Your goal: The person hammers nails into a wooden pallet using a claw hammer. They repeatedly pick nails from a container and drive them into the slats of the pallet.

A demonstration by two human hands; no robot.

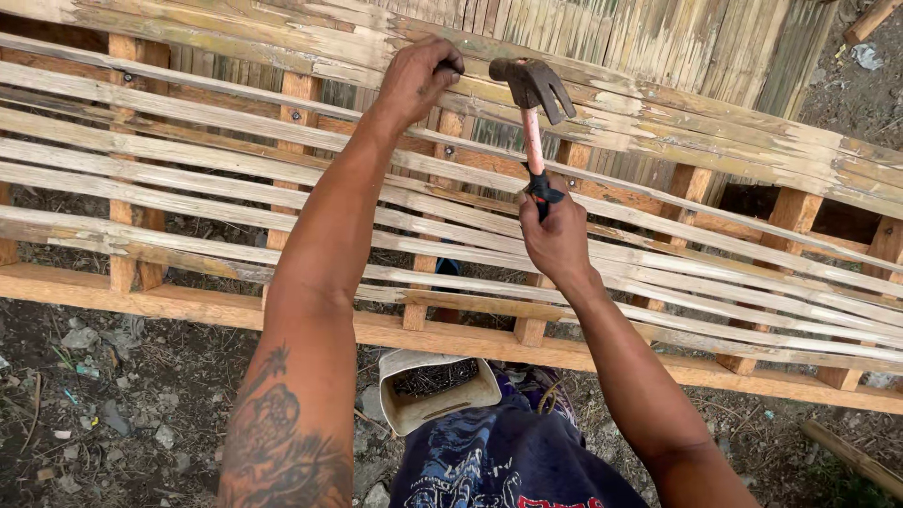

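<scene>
Head view recorded a long wooden bench frame (470, 341) running from 9 o'clock to 4 o'clock, its seat made of pale split bamboo slats (235, 174) laid over squared timber crosspieces, standing on bare littered ground (103, 376). Left hand (419, 80) sat at 12 o'clock on the top slat (658, 127), fingers curled and pinched together at the tips; whether a nail was between them could not be told. Right hand (557, 235), near centre, had its fingers wrapped tight round the lower handle of a claw hammer (532, 103), head raised just right of the left fingertips. Judgement: a clean strike here calls for a short, square tap with the face flat, fingertips kept low and clear, since the thin slat looked prone to splitting. Hammer: dark, worn steel head with curved claw, reddish-pink shaft, dark wrapping where the grip begins. At 6 o'clock, an off-white plastic container (440, 388) holding dark nails rested against the person's lap.
</scene>
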